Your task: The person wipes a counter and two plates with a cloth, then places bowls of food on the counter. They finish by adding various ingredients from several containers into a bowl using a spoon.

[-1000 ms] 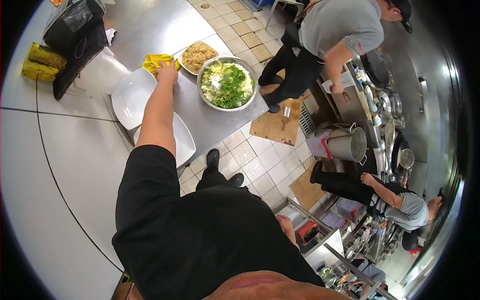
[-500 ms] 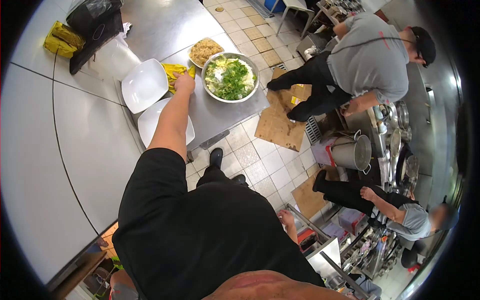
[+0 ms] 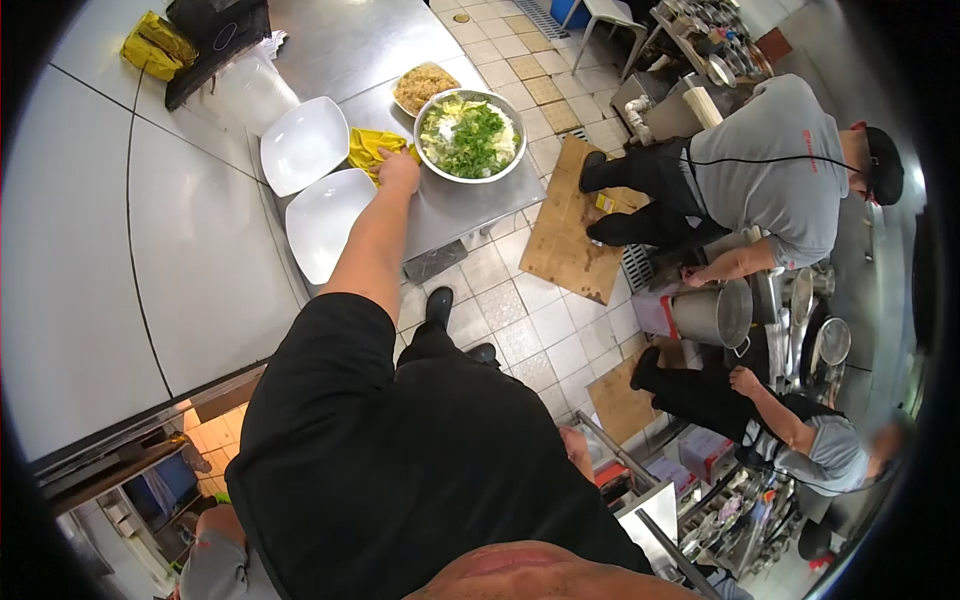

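Note:
My left hand (image 3: 398, 170) reaches out over a steel table (image 3: 460, 205) and presses down on a crumpled yellow cloth (image 3: 368, 148). The cloth lies between two white square plates (image 3: 303, 143) (image 3: 325, 222) and a large metal bowl (image 3: 470, 180) filled with chopped greens and pale vegetables. A smaller dish of fried rice (image 3: 425, 85) sits just behind the bowl. My right hand (image 3: 574, 448) hangs low by my hip, only partly seen past my black shirt, and its fingers cannot be made out.
A person in a grey shirt (image 3: 770, 180) bends over a steel pot (image 3: 715, 312) on the right. Another person (image 3: 800, 440) crouches lower right by shelves. Cardboard sheets (image 3: 565, 225) lie on the tiled floor. A black bag (image 3: 215, 30) and a yellow packet (image 3: 155, 45) sit at the table's far end.
My left hand has dragged the yellow cloth from the table's far side toward the near edge, ending beside the metal bowl. The grey-shirted person has bent lower toward the pot.

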Tool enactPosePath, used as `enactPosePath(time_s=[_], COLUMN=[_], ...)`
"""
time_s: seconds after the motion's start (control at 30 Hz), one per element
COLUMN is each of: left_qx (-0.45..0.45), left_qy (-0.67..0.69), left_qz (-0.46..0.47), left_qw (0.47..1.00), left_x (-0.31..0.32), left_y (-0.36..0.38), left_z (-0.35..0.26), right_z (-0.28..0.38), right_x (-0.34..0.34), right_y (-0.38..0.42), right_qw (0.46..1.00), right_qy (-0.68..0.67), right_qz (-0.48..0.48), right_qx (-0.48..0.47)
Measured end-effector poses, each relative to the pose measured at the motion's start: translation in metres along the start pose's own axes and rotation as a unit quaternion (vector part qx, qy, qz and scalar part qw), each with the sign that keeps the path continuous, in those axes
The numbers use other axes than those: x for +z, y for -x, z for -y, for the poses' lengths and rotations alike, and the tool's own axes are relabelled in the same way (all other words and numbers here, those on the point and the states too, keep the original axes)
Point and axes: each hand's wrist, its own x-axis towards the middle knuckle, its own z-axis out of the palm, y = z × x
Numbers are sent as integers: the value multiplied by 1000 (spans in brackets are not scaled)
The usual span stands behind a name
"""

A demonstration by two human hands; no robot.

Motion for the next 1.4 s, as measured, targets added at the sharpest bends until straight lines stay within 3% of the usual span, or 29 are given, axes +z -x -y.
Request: enactPosePath(time_s=[0.3, 0.4, 0.47, 0.53, 0.57, 0.6, 0.63, 0.67, 0.7, 0.73, 0.77, 0.8, 0.83, 0.87, 0.93, 0.97, 1.03, 1.13, 1.2, 1.23, 1.27, 1.3, 1.37, 1.4], left_qx=[32, 47, 60, 67, 86, 103, 148, 207, 270, 273, 298, 312, 278, 323, 346, 354, 321, 378, 452, 455, 566, 569, 602, 642], left_qy=[-60, -73, -79, -42, -145, -104, -102, -133, -118, -106, -113, -107, -96, -62, -50, -60, -65, -27, 37, 79, 92, 73, 4, -25], left_qz=[15, 15, 8, -3, -40, -44, -15, -86, -191, -148, -211, -204, -166, -202, -185, -179, -104, -45, 14, 126, 83, 183, 193, 213], left_qw=[998, 996, 995, 997, 985, 988, 984, 966, 936, 945, 924, 922, 941, 922, 918, 916, 939, 924, 891, 878, 815, 798, 774, 736], left_x=[15, 16, 13, 54, 44, 74, 58, 73, 77, 74, 87, 69, 62, 74, 70, 57, 48, 64, 62, 56, 116, 92, 128, 147], left_y=[48, 68, 88, 66, 87, 63, 84, 84, 100, 99, 87, 109, 116, 104, 117, 143, 156, 134, 145, 167, 120, 174, 194, 202], left_z=[-18, -26, -31, -20, -26, -13, -15, -4, 4, 5, 11, 5, 0, 10, 2, -7, -8, -12, -31, -45, -41, -66, -95, -113], right_z=[18, -30, -43, -47, -46, -53, -94, -47, -49, -75, -79, -62, -71, -83, -99, -131, -143, -176, -205, -219, -240, -257, -263, -259], right_x=[-12, -29, -34, -31, -23, -21, -26, -15, -17, -12, -11, -7, -9, -10, -5, -2, 19, 56, 89, 106, 125, 142, 162, 166], right_y=[10, -40, -47, -45, -48, -45, -84, -28, -32, -51, -51, -14, -17, -7, -1, -27, 13, 33, 27, 19, 5, -5, 11, 29], right_qw=[999, 989, 994, 998, 998, 997, 961, 993, 984, 979, 974, 988, 987, 990, 992, 977, 991, 982, 976, 981, 988, 995, 997, 992], right_qy=[29, -118, -92, -48, -37, -32, 83, 58, 160, 143, 194, 124, 136, 99, 48, 172, 54, -75, -119, -115, -98, -58, 27, 76], right_qz=[18, 88, 65, 40, 23, -3, -24, -70, -64, -82, -75, -93, -86, -98, -116, -92, -119, -144, -140, -123, -100, -77, -63, -69], right_qx=[-28, -10, -5, -30, -52, -70, -263, -80, -53, -118, -92, -28, -7, -7, -21, -80, 1, 96, 116, 98, 69, 22, -42, -66])
